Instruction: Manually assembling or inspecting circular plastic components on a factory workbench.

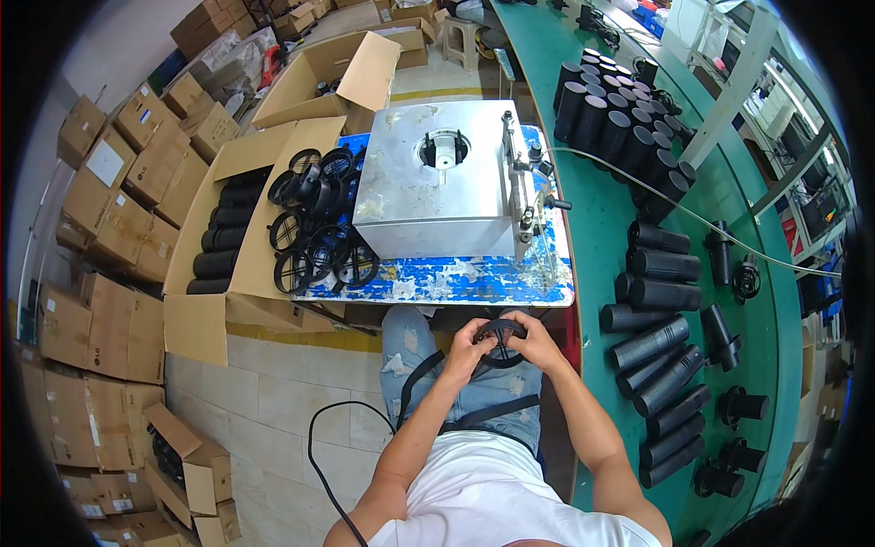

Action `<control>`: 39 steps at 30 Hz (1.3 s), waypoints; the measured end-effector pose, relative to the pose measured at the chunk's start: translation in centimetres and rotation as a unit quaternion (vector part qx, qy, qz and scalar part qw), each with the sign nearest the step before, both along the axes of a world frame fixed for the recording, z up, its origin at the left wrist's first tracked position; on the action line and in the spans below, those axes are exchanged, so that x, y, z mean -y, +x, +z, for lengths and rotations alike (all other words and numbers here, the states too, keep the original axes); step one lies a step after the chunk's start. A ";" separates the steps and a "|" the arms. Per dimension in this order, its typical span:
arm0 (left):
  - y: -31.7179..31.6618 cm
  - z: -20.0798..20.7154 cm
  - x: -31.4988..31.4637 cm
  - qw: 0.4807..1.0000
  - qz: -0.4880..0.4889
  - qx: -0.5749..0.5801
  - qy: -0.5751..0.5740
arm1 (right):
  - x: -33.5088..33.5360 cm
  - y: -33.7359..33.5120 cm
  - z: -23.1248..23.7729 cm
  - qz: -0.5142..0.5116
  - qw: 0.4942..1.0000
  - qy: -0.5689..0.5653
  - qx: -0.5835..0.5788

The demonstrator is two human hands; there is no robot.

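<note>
Over my lap, both hands grip a black round plastic frame (501,361) with spokes across its middle. My left hand (467,346) is closed on its left side, and my right hand (536,343) is closed on its right side, thumbs toward the centre. Just beyond stands a silver metal box (428,196) with a round opening in its top that holds a black-and-metal fixture (444,150). A pile of similar black spoked frames (314,214) lies left of the box. Finer detail of the held part is hidden by my fingers.
The box rests on a worn blue-and-white board (419,284). An open carton (205,287) of black cylinders is at left, with stacked cartons (118,337) beyond. On the green bench (583,401) at right are upright black cylinders (615,128) and lying ones (670,378). A thin hose (665,196) crosses it.
</note>
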State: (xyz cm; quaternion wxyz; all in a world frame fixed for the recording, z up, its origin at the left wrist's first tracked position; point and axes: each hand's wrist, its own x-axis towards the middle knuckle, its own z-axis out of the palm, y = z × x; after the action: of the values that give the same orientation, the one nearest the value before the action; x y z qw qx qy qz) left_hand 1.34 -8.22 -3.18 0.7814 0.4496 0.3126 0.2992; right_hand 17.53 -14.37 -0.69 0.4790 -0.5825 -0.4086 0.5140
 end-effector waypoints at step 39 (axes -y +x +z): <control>-0.2 -0.7 0.3 1.000 0.007 0.015 -0.007 | 0.0 -0.4 0.6 0.016 1.000 0.013 -0.019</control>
State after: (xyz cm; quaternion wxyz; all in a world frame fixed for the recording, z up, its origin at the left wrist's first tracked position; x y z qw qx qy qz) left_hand 1.18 -8.54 -3.88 0.7872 0.4372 0.3057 0.3095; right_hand 17.16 -14.35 -0.10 0.4860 -0.5601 -0.4150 0.5272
